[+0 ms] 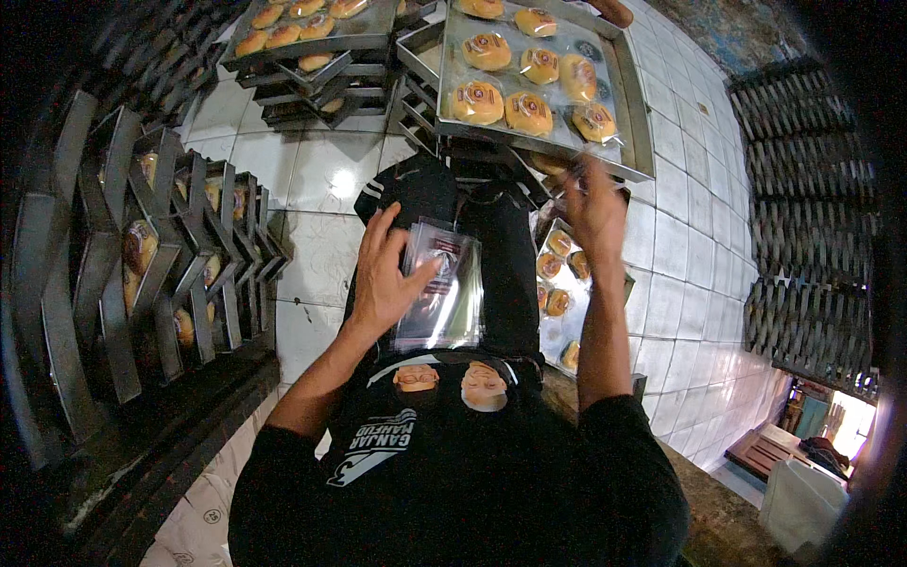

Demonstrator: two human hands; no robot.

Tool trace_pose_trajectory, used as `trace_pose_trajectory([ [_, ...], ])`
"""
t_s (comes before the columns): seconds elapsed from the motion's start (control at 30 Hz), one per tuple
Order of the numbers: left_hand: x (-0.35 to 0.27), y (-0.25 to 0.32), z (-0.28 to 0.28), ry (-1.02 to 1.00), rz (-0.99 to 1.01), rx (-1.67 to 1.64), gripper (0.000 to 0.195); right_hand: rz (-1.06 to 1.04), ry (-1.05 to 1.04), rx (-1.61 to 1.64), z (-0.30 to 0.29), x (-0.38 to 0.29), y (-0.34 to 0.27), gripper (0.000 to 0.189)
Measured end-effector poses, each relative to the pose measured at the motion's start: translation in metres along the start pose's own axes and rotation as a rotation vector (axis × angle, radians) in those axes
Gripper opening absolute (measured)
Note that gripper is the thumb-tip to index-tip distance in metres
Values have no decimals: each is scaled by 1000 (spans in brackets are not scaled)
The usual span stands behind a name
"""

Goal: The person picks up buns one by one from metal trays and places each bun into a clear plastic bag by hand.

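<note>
A stack of clear plastic bags (448,305) with dark printed labels lies on my lap. My left hand (382,276) is spread at its left side, the thumb resting over the top bag. My right hand (595,205), blurred, is at the near edge of a metal tray (638,142); whether its fingers hold anything is unclear. Several buns in clear printed bags sit on that tray, among them a bagged bun (594,122) close to my right fingers. Below my right forearm, a lower tray (556,329) carries small unwrapped-looking buns, partly hidden by the arm.
Stacked metal trays (149,283) with buns stand at my left, turned at angles. Another tray stack (319,49) stands ahead. More dark stacked trays (808,212) line the right side beyond the white tiled floor (680,212). Part of another person's arm (613,10) shows at the top.
</note>
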State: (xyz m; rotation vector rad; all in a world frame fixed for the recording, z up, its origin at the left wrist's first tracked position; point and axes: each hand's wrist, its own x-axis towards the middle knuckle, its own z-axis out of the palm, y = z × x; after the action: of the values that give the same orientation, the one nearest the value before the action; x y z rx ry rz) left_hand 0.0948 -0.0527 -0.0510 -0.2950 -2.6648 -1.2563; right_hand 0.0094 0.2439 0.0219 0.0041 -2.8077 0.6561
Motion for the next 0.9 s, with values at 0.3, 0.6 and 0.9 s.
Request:
trace_pose_trajectory([
  [0.3, -26, 18, -21, -134, -430, -692, 39, 290, -729, 1135, 30, -84, -28, 57],
  [0.6, -15, 6, -6, -16, 532, 383, 27, -309, -206, 109, 13, -117, -46, 71],
  [0.9, -16, 5, -13, -145, 658, 351, 35, -383, -147, 90, -1, -114, -53, 56],
])
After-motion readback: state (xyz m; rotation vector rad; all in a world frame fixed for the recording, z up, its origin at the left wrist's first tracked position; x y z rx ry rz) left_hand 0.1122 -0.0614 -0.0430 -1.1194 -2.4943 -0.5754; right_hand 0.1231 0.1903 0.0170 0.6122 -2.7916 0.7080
